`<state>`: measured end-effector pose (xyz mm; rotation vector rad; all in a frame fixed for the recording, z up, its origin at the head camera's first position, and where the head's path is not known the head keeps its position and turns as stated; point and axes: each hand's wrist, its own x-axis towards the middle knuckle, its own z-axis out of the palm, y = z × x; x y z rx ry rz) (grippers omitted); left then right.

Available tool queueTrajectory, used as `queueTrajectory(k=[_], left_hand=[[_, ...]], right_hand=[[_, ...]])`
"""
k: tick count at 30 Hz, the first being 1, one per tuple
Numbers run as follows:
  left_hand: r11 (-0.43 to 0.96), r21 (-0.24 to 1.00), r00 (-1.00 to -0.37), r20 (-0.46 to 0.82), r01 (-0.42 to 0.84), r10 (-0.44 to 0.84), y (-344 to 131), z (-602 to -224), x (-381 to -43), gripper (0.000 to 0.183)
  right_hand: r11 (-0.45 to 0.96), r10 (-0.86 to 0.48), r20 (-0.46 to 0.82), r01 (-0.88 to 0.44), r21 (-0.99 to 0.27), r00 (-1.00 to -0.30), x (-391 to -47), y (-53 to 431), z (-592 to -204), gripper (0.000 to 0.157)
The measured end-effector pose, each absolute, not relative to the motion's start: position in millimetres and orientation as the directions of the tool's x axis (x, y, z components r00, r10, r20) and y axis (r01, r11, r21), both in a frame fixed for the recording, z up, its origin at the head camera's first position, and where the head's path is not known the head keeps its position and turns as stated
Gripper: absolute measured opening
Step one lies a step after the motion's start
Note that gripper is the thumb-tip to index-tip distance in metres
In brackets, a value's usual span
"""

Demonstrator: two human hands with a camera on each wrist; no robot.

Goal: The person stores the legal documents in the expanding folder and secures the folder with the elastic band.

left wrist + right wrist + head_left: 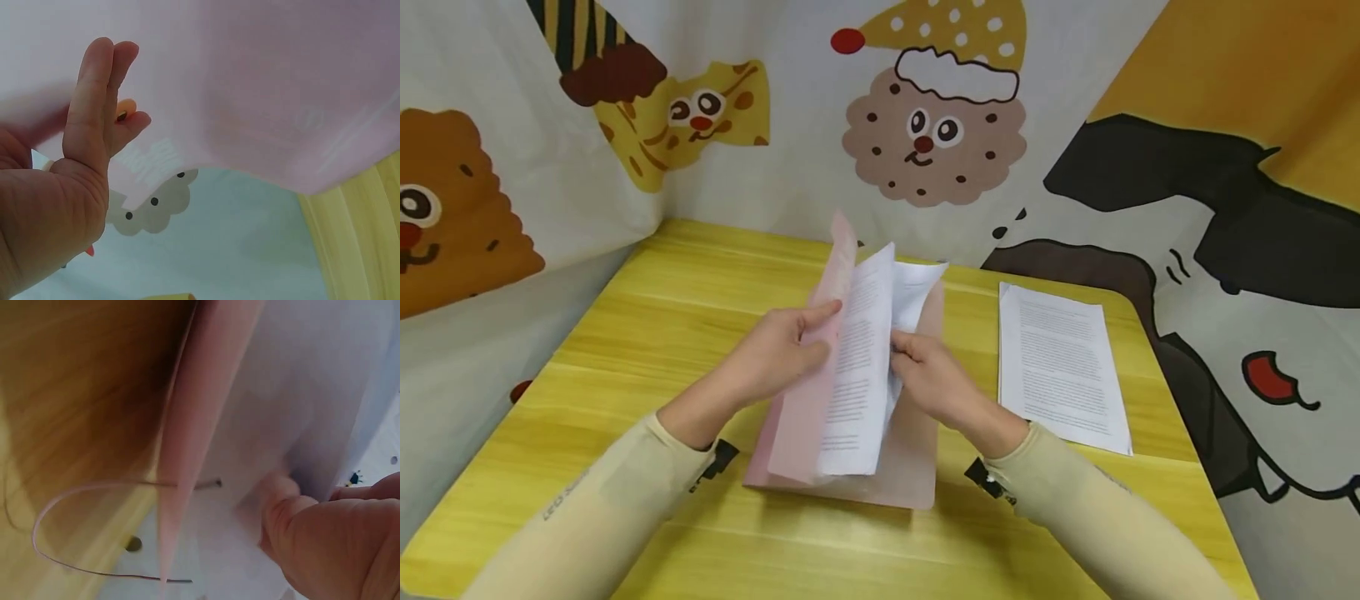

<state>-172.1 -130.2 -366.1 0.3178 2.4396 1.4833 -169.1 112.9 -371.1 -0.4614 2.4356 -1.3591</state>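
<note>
A pink folder [913, 471] stands partly spread on the table, its left-hand cover lifted and tilted. My left hand [778, 350] pinches that raised cover. In the left wrist view, the fingers [90, 112] of that hand lie fairly straight along the translucent pink sheet. Printed sheets of paper [857, 375] rise between the covers, with more white pages [917, 287] fanned behind them. My right hand [928, 375] grips the sheets at their right edge; its fingertips are partly hidden by paper. A thin cord loop [112, 484] passes through the pink cover in the right wrist view.
A stack of printed paper [1060, 367] lies flat to the right, near my right forearm. The yellow wood-grain table [647, 333] has a cartoon-print cloth [797, 183] hanging behind it and along its sides.
</note>
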Motion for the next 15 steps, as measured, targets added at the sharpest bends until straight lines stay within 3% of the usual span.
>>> queueTrajectory(k=[2, 9, 15], left_hand=[[0.443, 0.895, -0.938, -0.118, 0.041, 0.326, -131.0, -366.7, -172.1, 0.065], [0.416, 0.909, -0.934, -0.125, 0.028, 0.336, -138.2, -369.8, -175.7, 0.066], [0.385, 0.923, -0.912, -0.134, 0.028, 0.387, -132.9, -371.4, -172.6, 0.068]], right_hand=[[0.489, -0.432, -0.119, -0.121, -0.864, -0.894, -172.3, 111.6, -371.6, 0.047], [0.41, -0.351, -0.235, 0.078, -0.909, -0.906, -181.9, 119.9, -362.4, 0.049], [0.545, -0.504, -0.2, -0.13, -0.829, -0.84, -191.3, 114.5, -378.5, 0.039]])
